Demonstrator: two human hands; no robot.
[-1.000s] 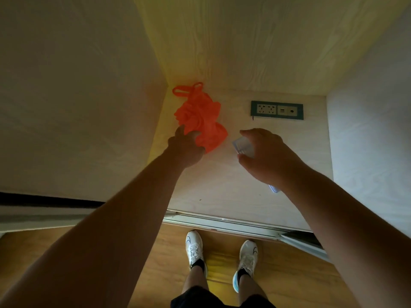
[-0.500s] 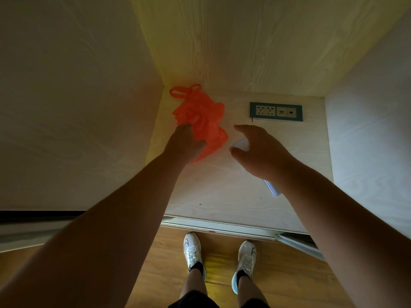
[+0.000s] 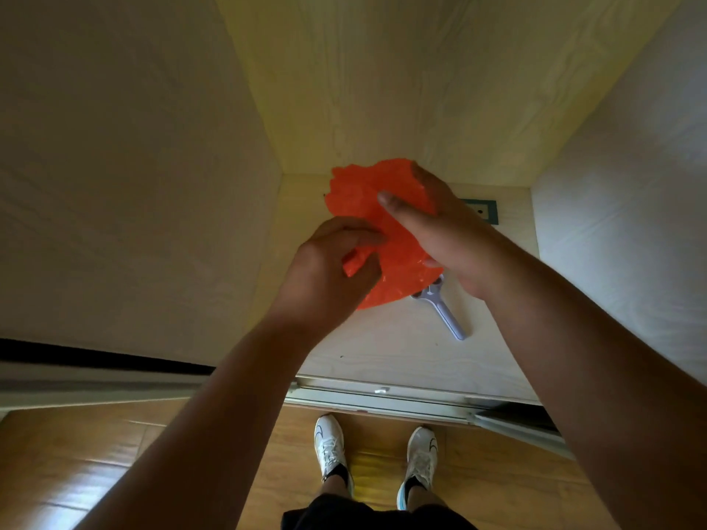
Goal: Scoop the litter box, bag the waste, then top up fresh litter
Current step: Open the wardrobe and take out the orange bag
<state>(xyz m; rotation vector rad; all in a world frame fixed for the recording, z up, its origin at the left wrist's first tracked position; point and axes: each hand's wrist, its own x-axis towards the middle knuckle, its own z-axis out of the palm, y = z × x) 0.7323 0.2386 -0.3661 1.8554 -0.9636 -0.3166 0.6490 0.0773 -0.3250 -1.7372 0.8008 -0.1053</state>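
An orange plastic bag (image 3: pixel 367 200) is held up above the pale wooden shelf (image 3: pixel 382 346) inside a cabinet. My left hand (image 3: pixel 329 277) pinches its lower left edge. My right hand (image 3: pixel 440 223) grips its right side, thumb pressed across the front. A light blue litter scoop (image 3: pixel 445 311) lies flat on the shelf just below the bag, handle pointing to the front right; its head is mostly hidden by the bag and my right hand. No litter box is in view.
Cabinet walls close in on the left (image 3: pixel 134 185), back (image 3: pixel 401 89) and right (image 3: pixel 619 223). A green socket plate (image 3: pixel 484 210) is set in the shelf behind my right hand. A sliding-door track (image 3: pixel 382 399) runs along the front edge, with the wooden floor and my white shoes (image 3: pixel 329 449) below.
My left hand lifted the orange bag off the shelf. My right hand let go of the scoop, which now lies on the shelf, and took hold of the bag.
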